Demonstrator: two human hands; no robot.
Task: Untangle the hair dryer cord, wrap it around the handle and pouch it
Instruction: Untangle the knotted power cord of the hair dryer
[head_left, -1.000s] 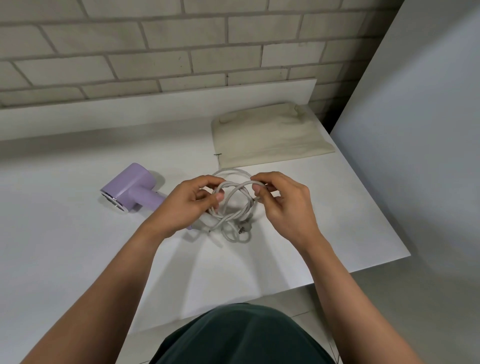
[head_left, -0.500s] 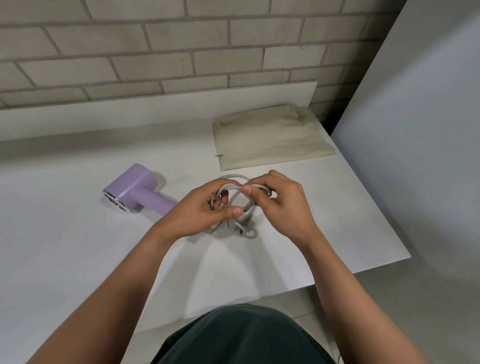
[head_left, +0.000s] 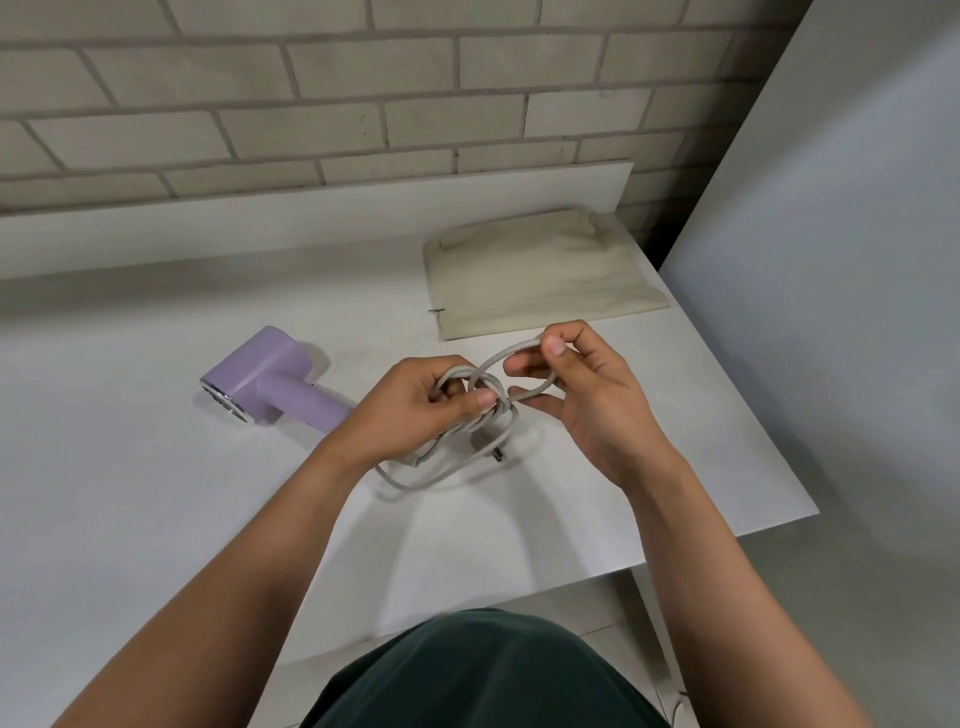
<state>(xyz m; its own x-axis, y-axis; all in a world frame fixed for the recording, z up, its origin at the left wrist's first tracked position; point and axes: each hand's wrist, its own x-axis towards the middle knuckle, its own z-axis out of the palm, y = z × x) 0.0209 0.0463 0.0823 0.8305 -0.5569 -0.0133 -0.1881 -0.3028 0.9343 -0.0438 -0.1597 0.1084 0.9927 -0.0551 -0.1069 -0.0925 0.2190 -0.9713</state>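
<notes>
A lilac hair dryer (head_left: 265, 379) lies on its side on the white table (head_left: 130, 509), its handle pointing right under my left wrist. Its grey cord (head_left: 447, 462) is bunched in a tangle at the table's middle, with the plug (head_left: 497, 455) lying just below the bunch. My left hand (head_left: 415, 410) grips the bundle of coils. My right hand (head_left: 582, 395) pinches one loop between thumb and forefinger and holds it out to the right of the bundle. A beige cloth pouch (head_left: 540, 275) lies flat behind the hands.
A brick wall with a white ledge (head_left: 311, 218) runs along the back of the table. A grey panel (head_left: 831, 260) stands close on the right, past the table's right edge. The table's front edge is near my body.
My right hand has drawn one loop out of the tangle, up and to the right. My left hand keeps hold of the bundle, and more cord and the plug now trail onto the table.
</notes>
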